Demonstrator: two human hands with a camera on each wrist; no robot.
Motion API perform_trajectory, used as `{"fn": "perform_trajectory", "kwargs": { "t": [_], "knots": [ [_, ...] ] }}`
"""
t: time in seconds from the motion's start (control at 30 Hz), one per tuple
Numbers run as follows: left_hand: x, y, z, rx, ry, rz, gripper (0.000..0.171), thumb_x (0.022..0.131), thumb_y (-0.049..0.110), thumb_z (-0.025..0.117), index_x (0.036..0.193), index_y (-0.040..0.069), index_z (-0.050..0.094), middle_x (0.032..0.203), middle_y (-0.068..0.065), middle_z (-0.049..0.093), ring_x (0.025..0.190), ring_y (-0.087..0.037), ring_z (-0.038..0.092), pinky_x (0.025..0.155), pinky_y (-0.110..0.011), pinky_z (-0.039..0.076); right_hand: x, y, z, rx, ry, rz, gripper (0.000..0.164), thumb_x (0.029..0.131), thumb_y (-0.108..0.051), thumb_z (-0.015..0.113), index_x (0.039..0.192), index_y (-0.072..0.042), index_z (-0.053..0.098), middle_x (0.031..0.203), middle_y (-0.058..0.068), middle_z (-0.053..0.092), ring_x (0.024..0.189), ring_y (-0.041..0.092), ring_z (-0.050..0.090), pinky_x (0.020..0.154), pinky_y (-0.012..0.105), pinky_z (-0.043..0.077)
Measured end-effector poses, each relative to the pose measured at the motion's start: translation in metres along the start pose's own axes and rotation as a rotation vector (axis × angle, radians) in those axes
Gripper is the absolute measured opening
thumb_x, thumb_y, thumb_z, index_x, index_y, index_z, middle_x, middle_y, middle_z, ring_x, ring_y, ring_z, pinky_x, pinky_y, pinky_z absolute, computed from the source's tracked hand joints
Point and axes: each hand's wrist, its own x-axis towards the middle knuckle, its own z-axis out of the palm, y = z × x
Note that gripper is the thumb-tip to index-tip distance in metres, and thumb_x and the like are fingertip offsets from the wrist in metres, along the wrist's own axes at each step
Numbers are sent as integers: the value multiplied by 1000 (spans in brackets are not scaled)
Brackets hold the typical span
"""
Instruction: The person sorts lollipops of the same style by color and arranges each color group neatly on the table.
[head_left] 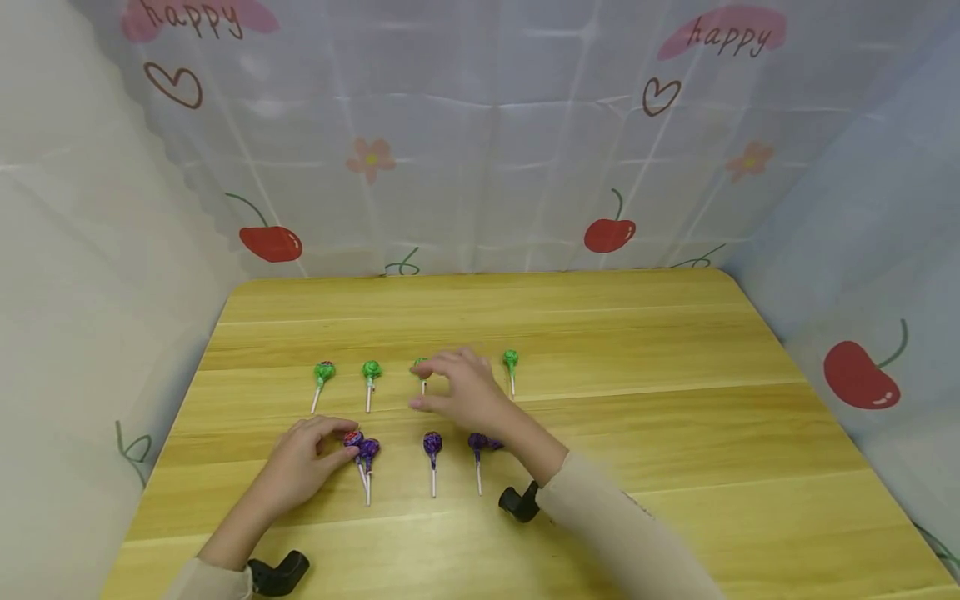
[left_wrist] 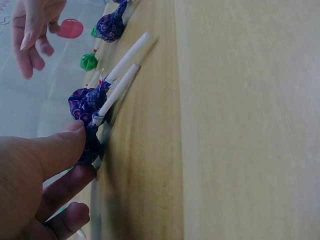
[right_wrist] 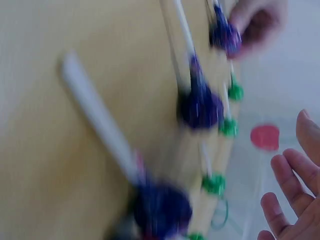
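Observation:
Between thumb and index finger my left hand point(head_left: 300, 467) pinches the wrapped head of a purple lollipop point(left_wrist: 91, 147), its white stick slanting over the table. A second purple lollipop point(head_left: 370, 450) lies against it. My right hand point(head_left: 467, 392) is in the air with nothing in its grasp, thumb and fingers spread apart. It partly covers a green lollipop point(head_left: 420, 364) in the head view. Below its wrist lies a purple lollipop point(head_left: 477, 443), with another purple head point(head_left: 494, 444) partly hidden by the arm. One more purple lollipop point(head_left: 432, 443) sits between these and the left pair.
Farther back, more green lollipops stand in a row: one at the left point(head_left: 324, 372), one beside it point(head_left: 371, 369) and one at the right point(head_left: 511, 358). The wooden table point(head_left: 637, 350) meets a printed curtain point(head_left: 480, 192) at its back edge. Both wrists carry black devices point(head_left: 279, 573).

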Motion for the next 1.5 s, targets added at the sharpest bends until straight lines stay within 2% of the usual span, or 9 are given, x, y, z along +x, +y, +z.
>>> {"fn": "perform_trajectory", "kwargs": {
  "t": [0.17,0.27,0.47,0.7,0.83,1.03,1.23,1.37,1.5],
  "knots": [
    [2,1,0,12,15,14,28,87,21,77,114,16,72,102,4,72,78,-11,48,71,-27,35,1,-26,33,-220,-151,-89,50,88,-54,68,130,-27,65,119,-11,68,109,13,51,92,36,34],
    [2,2,0,7,10,19,26,87,21,77,112,17,73,103,5,72,80,-11,50,72,-28,36,3,-34,48,-278,-192,-102,50,87,-58,67,128,-29,66,111,-14,68,100,10,50,87,32,32],
    [4,4,1,-4,-10,20,24,87,23,77,111,18,73,106,4,73,87,-13,55,77,-32,39,6,-36,59,-259,-186,-97,44,83,-57,72,116,-28,73,94,-17,68,84,5,49,81,30,28],
    [6,5,-1,-21,-43,11,27,87,26,76,113,18,73,108,4,72,85,-12,52,75,-30,39,8,-32,64,-202,-178,-100,37,79,-53,77,106,-29,76,90,-20,72,79,-1,52,76,27,25],
    [7,2,-4,-52,-93,26,22,90,24,74,111,19,72,107,4,70,87,-11,53,74,-29,41,8,-32,64,-198,-189,-93,32,77,-52,80,101,-31,78,90,-21,73,78,0,49,76,27,25],
    [9,-10,-23,-191,-203,57,20,94,21,69,113,14,70,108,1,68,91,-11,56,75,-24,47,8,-33,63,-192,-216,-84,27,78,-49,80,99,-32,78,90,-23,72,78,1,47,76,27,25],
    [4,-31,-50,-199,-259,132,22,95,24,68,115,14,70,112,2,69,89,-4,53,74,-24,46,7,-33,63,-189,-224,-71,27,78,-48,80,99,-32,78,90,-23,71,78,2,45,77,27,24],
    [-1,-44,-57,-175,-275,97,25,94,27,69,115,14,70,114,0,70,95,0,54,80,-24,48,6,-33,62,-177,-229,-58,27,78,-47,81,99,-31,78,90,-22,72,79,3,44,77,28,24],
    [-4,-53,-56,-216,-289,57,28,92,26,71,115,11,70,111,-4,69,82,-2,49,69,-23,44,6,-31,61,-164,-231,-48,27,78,-47,81,100,-31,78,90,-22,71,79,3,44,78,28,24]
  ]
}}
